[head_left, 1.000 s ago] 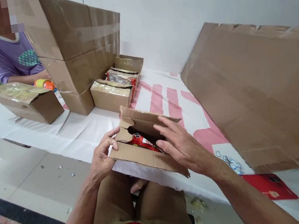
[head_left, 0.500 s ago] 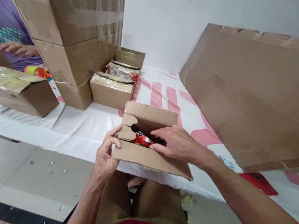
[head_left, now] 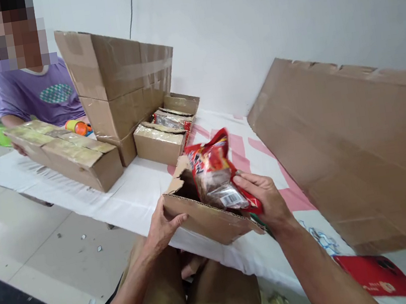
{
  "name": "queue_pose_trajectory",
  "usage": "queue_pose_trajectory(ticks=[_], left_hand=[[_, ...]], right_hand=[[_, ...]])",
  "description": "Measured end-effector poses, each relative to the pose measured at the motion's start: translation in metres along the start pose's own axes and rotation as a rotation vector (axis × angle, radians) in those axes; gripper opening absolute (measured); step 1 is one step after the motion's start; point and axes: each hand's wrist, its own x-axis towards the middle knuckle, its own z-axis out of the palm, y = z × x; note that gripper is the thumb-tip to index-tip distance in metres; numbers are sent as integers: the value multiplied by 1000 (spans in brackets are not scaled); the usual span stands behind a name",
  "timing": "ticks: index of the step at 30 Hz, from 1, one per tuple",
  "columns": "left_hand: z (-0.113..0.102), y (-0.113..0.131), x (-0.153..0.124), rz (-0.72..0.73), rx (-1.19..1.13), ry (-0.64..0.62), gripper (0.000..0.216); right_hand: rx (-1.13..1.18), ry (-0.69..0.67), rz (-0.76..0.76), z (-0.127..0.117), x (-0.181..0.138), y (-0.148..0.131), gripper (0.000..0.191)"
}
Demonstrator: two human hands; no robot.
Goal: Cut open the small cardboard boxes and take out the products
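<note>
A small open cardboard box (head_left: 205, 217) sits at the near edge of the low white-covered table (head_left: 136, 192). My left hand (head_left: 163, 226) grips its near left corner, fingers closed on the flap. My right hand (head_left: 267, 201) is closed on a red snack packet (head_left: 214, 175), held lifted above the box opening with its barcode facing me.
A large flat cardboard sheet (head_left: 359, 149) leans on the right. A stack of taped boxes (head_left: 120, 88) and an open box with packets (head_left: 165, 132) stand behind. A person in a purple shirt (head_left: 42, 94) handles a long taped box (head_left: 66, 154) at the left. A red item (head_left: 377, 276) lies near right.
My right hand reached into the small box, gripped the red packet and lifted it out. The person at the left has set a long box down on the table.
</note>
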Motion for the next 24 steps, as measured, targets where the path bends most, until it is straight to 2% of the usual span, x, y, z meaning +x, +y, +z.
queue_pose_trajectory(ticks=[3,5,9,12,14,16,18,20,22,24], left_hand=[[6,-6,3,-5,-27,-3,64],[17,-9,10,-4,-42,12,66],[64,-8,36,8,-83,-3,71],[104,-1,59,20,-72,-85,72],[120,4,64,26,-50,-90,74],[120,8,55,42,-12,-17,79],[104,11,32,128,87,107,84],[81,19,2,373,244,184,85],[62,34,-27,617,366,152,94],[56,54,-46,802,461,102,103]], right_hand=[[187,202,-87,-16,-8,-6,32],[281,322,-164,-30,-16,-11,33],[383,477,-333,-54,-42,-25,30],[375,521,-432,-60,-61,-33,24],[349,550,-455,-61,-71,-32,22],[338,569,-425,-60,-77,-25,23],[348,572,-362,-59,-80,-14,27],[366,552,-288,-54,-79,-3,32],[405,528,-238,-43,-76,5,36],[449,478,-200,-25,-73,11,36]])
